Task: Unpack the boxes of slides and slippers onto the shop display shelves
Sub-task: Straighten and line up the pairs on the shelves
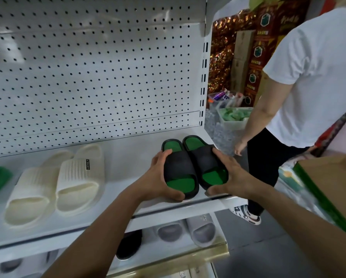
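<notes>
Both hands hold black slides [188, 165] with green footbeds.

A pair of black slides with green footbeds [190, 167] sits side by side, touching, at the right end of the white display shelf [116, 163], soles down, heels toward the shelf's front edge. A cream ribbed pair [55, 183] lies to its left, well apart, also soles down, with a small dark label on the strap of the right slide.
</notes>
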Motion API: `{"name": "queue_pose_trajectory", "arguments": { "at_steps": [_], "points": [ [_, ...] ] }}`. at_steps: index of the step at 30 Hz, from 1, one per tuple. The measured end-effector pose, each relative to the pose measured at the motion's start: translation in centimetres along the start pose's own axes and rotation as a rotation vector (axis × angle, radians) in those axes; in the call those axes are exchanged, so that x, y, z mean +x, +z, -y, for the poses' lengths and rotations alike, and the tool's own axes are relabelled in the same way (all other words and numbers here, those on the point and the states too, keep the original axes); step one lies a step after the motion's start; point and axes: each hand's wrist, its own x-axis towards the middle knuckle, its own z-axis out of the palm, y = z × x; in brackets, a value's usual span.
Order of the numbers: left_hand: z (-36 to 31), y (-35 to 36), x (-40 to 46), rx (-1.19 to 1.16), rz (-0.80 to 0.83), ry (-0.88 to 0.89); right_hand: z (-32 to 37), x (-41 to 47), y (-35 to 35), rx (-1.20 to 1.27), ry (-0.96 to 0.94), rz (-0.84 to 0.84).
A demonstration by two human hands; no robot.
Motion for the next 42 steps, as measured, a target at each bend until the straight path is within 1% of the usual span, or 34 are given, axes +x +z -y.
{"name": "queue_pose_trajectory", "arguments": {
  "at_steps": [10, 13, 15, 17, 20, 21, 22, 23, 26, 29, 31, 32, 33, 35, 37, 39, 42],
  "points": [
    [-0.1, 0.1, 0.3, 0.007, 0.016, -0.018, -0.2, 0.3, -0.1, -0.044, 0.003, 0.006],
    [-0.1, 0.5, -0.2, 0.015, -0.008, -0.042, -0.3, 0.4, 0.0, 0.038, 0.009, -0.014],
    [0.1, 0.6, -0.8, -0.017, -0.037, -0.029, 0.1, 0.7, 0.1, 0.102, 0.017, -0.080],
    [0.5, 0.4, -1.9, -0.049, -0.075, 0.007, 1.1, 1.1, 0.7, 0.061, 0.020, -0.239],
    [1.2, -1.1, -4.5, -0.036, -0.184, 0.061, 4.2, 0.8, 2.1, -0.042, -0.073, -0.514],
    [1.5, -1.9, -5.5, -0.024, -0.228, 0.079, 5.4, 0.6, 2.8, -0.063, -0.127, -0.554],
    [1.8, -2.8, -6.6, -0.012, -0.272, 0.097, 6.8, 0.3, 3.5, -0.069, -0.171, -0.558],
    [2.1, -3.9, -7.7, -0.006, -0.317, 0.109, 7.9, 0.2, 4.3, -0.060, -0.216, -0.542],
    [4.0, -8.1, -11.4, -0.028, -0.447, 0.088, 11.0, 0.5, 7.2, 0.003, -0.354, -0.415],
    [7.8, -12.8, -15.3, -0.009, -0.593, 0.008, 13.9, 1.1, 10.5, 0.107, -0.377, -0.257],
    [10.7, -15.8, -17.8, 0.043, -0.652, -0.088, 16.0, 1.8, 12.9, 0.098, -0.357, -0.169],
    [11.9, -17.1, -18.9, 0.071, -0.644, -0.151, 16.9, 2.3, 14.0, 0.092, -0.338, -0.127],
    [13.1, -18.3, -19.7, 0.104, -0.601, -0.215, 17.8, 2.8, 15.1, 0.083, -0.318, -0.083],
    [15.7, -20.2, -20.8, 0.147, -0.464, -0.325, 19.6, 3.9, 17.2, 0.071, -0.266, 0.014],
    [17.8, -21.3, -21.4, 0.086, -0.335, -0.384, 21.3, 5.0, 19.2, 0.056, -0.186, 0.100],
    [18.9, -21.5, -21.8, 0.026, -0.243, -0.372, 22.5, 6.1, 20.9, 0.004, -0.111, 0.138],
    [19.8, -21.2, -21.5, 0.027, -0.196, -0.289, 23.3, 6.8, 23.1, -0.183, -0.071, 0.142]
  ]
}}
